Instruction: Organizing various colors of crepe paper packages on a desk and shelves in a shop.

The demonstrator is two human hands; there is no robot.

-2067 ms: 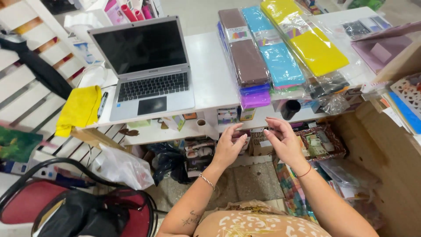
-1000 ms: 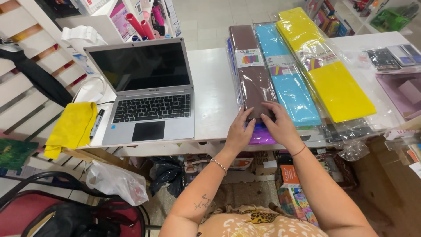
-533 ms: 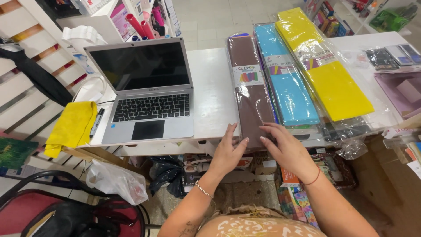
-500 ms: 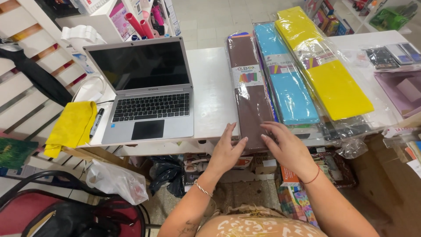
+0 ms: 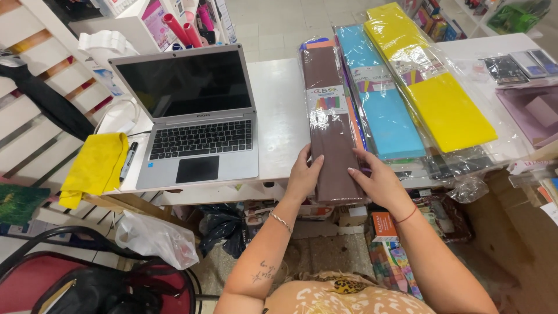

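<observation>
I see my left hand (image 5: 303,174) and right hand (image 5: 379,181) lying flat, fingers loosely spread, against either long edge of the brown crepe paper pack (image 5: 329,125), glossy plastic-wrapped, at frame centre. Matte blue pack (image 5: 383,104) and yellow pack (image 5: 433,87) lie right; grey laptop (image 5: 195,125) left.

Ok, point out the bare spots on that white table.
Free: the white table strip between the laptop and the brown paper pack. Crowded: right of it, blue pack and yellow pack overlap; both hands flank the brown pack.
</observation>
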